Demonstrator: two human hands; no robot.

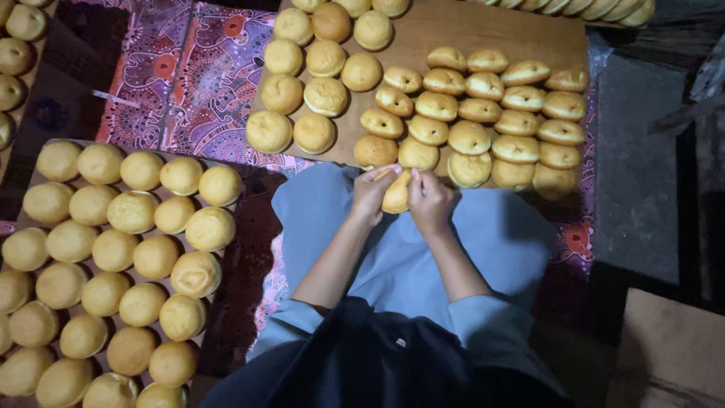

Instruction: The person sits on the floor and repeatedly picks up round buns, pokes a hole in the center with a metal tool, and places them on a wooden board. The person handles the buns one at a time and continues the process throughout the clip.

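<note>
Head view: left hand (371,193) and right hand (429,200) both grip one golden bun (397,193) over the lap, just below the wooden board (483,34) edge. Split buns (491,113) on board's right, whole round buns (317,68) on its left; tray of round buns (113,264) at left.

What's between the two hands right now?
A single pale golden bun, pinched between the left hand and right hand over the lap; head view shows it.
</note>
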